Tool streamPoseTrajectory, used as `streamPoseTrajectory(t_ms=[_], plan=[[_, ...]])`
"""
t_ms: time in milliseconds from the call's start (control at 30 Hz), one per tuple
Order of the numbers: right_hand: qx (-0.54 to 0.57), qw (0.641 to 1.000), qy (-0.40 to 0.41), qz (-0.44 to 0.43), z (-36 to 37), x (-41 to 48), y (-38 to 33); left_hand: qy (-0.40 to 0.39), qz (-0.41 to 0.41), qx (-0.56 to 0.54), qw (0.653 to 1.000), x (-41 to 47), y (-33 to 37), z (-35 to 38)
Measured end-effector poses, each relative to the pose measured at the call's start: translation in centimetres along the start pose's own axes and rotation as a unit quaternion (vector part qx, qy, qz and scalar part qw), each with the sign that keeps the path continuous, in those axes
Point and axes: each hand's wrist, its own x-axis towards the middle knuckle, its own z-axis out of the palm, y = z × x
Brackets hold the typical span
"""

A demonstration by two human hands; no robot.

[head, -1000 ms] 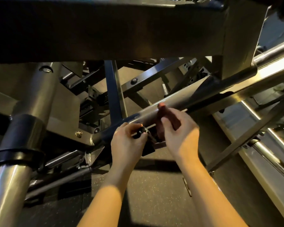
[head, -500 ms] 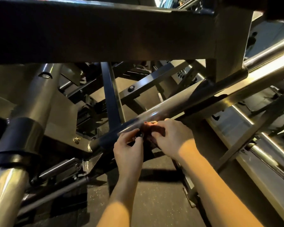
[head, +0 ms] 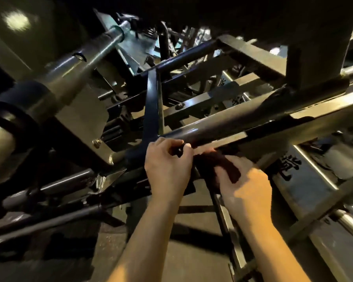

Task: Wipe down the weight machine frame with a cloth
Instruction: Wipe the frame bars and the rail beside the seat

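Note:
The weight machine frame fills the view from below. A grey tube (head: pixel 222 127) of the frame runs diagonally from lower left to upper right. Just under it, my left hand (head: pixel 167 167) pinches a small black knob (head: pixel 179 152) between thumb and fingers. My right hand (head: pixel 249 188) sits lower and to the right. Its fingers reach left into deep shadow beneath the tube, beside a dark bracket, and what they hold is hidden. No cloth shows in this view.
A thick chrome post (head: pixel 0 143) with a black collar (head: pixel 18 110) stands close at the left. A black strut (head: pixel 152 106) rises behind my hands. Steel rails (head: pixel 314 174) cross at the right. Speckled rubber floor (head: pixel 192 257) lies below, and a dark beam (head: pixel 253 17) hangs overhead.
My right hand has dropped from touching the tube to below it, its fingers now in shadow. My left hand still pinches the knob. The view has tilted upward.

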Motion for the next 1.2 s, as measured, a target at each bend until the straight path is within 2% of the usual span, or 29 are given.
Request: streamPoseTrajectory(t_ms=[200,433,533,633,667,767,800,967,1100,1133,1200], plan=[[0.055,0.99,0.115,0.064,-0.5,-2.2,6.4,0.027,0.042,-0.023,0.999,0.1,-1.0,1.1],[0.125,0.963,0.237,-0.021,4.4,-2.5,7.0,0.029,0.057,-0.062,0.996,0.2,-2.7,1.5],[0.136,0.964,0.224,-0.032,8.9,-3.1,6.7,0.017,0.077,-0.065,0.995,0.6,-3.1,1.3],[0.09,0.959,0.231,-0.14,12.0,-3.4,7.2,0.031,0.094,-0.063,0.993,1.0,-3.3,1.4],[0.079,0.953,0.254,-0.148,11.5,-2.8,7.6,0.038,0.098,-0.065,0.992,1.1,-3.4,1.5],[0.084,0.928,0.354,-0.084,9.3,-0.6,9.2,0.045,0.118,-0.074,0.989,1.0,-3.7,1.8],[0.092,0.924,0.363,-0.082,9.4,-0.5,9.4,0.047,0.124,-0.077,0.988,1.0,-3.9,1.8],[0.048,0.943,0.258,-0.205,13.2,-2.6,9.3,0.04,0.15,-0.056,0.986,1.0,-4.1,1.8],[0.088,0.926,0.345,-0.126,9.4,0.1,9.5,0.021,0.181,-0.012,0.983,1.0,-4.2,1.3],[0.102,0.924,0.348,-0.118,9.6,0.0,9.2,0.018,0.185,-0.005,0.983,1.1,-4.2,1.1],[0.086,0.94,0.3,-0.139,12.0,-1.3,8.3,0.013,0.188,-0.002,0.982,1.4,-4.2,0.9]])
